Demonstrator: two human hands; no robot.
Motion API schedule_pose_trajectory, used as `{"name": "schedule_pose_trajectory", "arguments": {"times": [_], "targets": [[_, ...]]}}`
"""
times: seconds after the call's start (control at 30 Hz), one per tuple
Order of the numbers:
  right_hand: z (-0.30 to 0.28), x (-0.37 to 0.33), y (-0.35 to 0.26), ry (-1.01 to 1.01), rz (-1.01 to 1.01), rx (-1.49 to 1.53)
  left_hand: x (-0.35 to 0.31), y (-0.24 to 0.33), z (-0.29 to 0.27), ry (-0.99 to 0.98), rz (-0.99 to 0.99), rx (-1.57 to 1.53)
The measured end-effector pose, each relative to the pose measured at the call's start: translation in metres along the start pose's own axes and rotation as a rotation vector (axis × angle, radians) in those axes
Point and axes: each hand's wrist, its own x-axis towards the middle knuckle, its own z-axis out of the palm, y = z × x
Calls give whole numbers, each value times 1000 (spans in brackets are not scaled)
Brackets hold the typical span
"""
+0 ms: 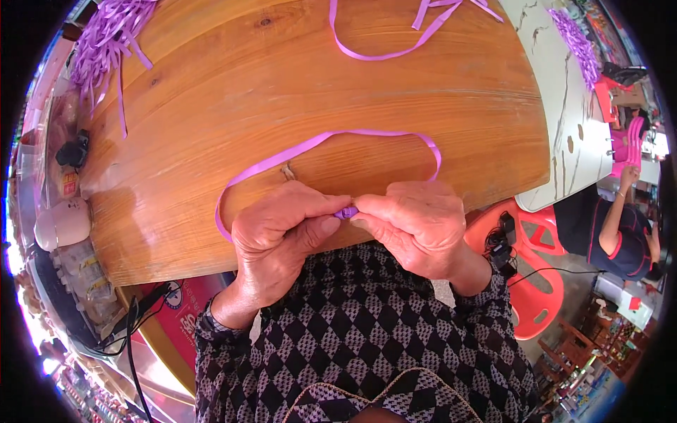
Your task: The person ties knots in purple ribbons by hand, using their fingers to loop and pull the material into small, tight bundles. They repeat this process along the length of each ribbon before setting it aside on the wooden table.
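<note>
Purple strap (374, 132) and its small fitting (346, 212) at the near edge of the bench (338, 99). The fitting is held just above that edge; the strap arches over the wood in an open-centred loop. Work appears partway along: the strap is laid out as a loop, while whether its ends are joined at the fitting cannot be told. A strap bundle (113, 39) at the bench's far left corner and a loose strap (384, 58) at its far edge may be work left or done. Left hand (278, 218) and right hand (416, 222) meet thumb to thumb over the near edge, fingers curled, each pinching the fitting from its own side; both wrists angle inward.
</note>
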Motion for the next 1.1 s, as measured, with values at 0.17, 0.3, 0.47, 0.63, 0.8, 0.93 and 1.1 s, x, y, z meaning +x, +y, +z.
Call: {"name": "schedule_pose_trajectory", "arguments": {"times": [0.17, 0.3, 0.47, 0.63, 0.8, 0.93, 1.1], "targets": [[0, -1, 2, -17, -20, -21, -2, -1, 5, 50, -129, -99], [2, -3, 4, -31, -27, -38, -3, -4, 3, 40, -77, -15], [4, 1, -5, 46, 102, -63, -4, -1, 4, 54, -105, 27], [11, -1, -3, 136, -21, -88, -5, -8, 12, 124, -180, -398], [10, 1, -3, 157, -98, -121, -6, -8, 13, 147, -119, -307], [8, 0, 0, 90, -103, -81, -9, -9, 11, 141, -170, -284], [9, -2, -1, 89, -128, -94, -10, -7, 15, 179, -185, -380]]}}
